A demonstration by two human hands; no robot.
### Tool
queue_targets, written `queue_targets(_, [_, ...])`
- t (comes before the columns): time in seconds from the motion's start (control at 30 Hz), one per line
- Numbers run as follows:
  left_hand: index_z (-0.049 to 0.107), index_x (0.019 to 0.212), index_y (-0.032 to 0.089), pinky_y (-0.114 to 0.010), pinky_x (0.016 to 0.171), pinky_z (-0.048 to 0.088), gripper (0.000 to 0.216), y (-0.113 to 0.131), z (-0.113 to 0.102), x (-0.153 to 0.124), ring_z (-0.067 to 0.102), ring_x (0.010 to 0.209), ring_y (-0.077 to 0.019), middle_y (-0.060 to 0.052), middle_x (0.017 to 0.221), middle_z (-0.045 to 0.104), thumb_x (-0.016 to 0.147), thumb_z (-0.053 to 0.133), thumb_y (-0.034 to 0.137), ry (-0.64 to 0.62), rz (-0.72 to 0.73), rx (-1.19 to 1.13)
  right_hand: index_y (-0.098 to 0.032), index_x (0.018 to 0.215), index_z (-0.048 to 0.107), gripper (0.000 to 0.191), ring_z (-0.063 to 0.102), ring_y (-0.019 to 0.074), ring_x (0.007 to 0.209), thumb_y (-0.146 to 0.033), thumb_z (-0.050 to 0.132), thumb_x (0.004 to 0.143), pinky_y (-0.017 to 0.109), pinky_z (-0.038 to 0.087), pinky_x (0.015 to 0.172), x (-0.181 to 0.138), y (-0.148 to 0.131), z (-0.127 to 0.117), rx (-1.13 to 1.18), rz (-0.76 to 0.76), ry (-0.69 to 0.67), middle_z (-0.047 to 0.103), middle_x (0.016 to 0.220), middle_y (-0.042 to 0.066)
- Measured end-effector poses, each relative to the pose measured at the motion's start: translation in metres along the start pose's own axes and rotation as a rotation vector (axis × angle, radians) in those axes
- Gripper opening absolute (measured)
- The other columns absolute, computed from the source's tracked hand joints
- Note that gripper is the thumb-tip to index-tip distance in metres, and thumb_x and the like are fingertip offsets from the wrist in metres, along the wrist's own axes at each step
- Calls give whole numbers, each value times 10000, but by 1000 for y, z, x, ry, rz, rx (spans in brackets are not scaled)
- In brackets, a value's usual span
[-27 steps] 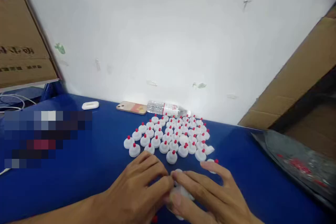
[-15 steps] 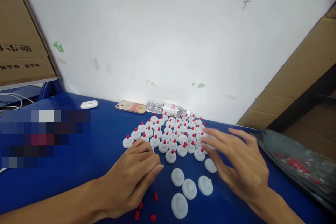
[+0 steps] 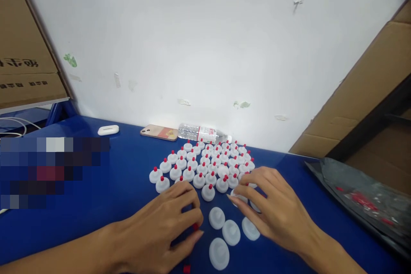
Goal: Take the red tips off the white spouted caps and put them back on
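Note:
Many white caps with red tips stand in rows on the blue table. Nearer me lie several bare white caps without tips. My left hand rests on the table with its fingers curled, pinching a small red tip between thumb and finger. My right hand lies over the right end of the rows, fingers bent and closed on a white cap. Another loose red tip lies at the bottom edge.
A phone, a lying water bottle and a white earbud case sit by the white wall. Cardboard boxes stand left and right. A dark plastic bag with red parts lies at the right. A cable runs at the far left.
My right hand swung out to the rows and has drawn back with a white cap. My left hand closed on a red tip. The bare caps came into view.

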State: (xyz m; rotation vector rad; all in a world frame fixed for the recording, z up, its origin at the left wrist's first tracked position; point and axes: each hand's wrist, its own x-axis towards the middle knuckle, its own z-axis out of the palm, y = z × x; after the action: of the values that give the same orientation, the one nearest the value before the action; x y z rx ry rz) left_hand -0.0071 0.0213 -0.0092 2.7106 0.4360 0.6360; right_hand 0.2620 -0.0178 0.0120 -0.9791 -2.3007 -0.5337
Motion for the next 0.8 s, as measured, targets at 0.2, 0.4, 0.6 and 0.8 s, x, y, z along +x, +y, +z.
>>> queue_targets(0.2, [586,892,181,-374,882,400,26,3,1,0,489,946,-215,-52,967,587,911,574,168,-56,9,31,-183,873,645,151,569,165,754,-203,542,983,407,397,910,-3,0,6,13,-7,-107,634,762,6])
queue_targets(0.4, [595,867,182,-383,870,390,88,4,1,2,480,913,-214,-50,927,585,920,529,157,-101,-17,56,-184,838,644,202,579,148,744,-197,516,994,408,373,964,-4,1,9,29,1,-129,639,757,-3])
queue_targets(0.6, [596,858,185,-379,862,387,114,4,0,4,476,891,-214,-52,911,590,924,510,148,-93,-2,67,-185,814,646,220,576,147,727,-213,520,992,407,385,956,-6,4,9,6,3,-134,630,733,-7])
queue_targets(0.8, [591,872,186,-368,860,397,115,5,-1,3,484,878,-209,-50,904,592,907,512,111,-42,1,46,-189,803,654,250,572,147,707,-208,499,997,403,400,939,-6,3,9,-7,1,-140,631,717,-7])
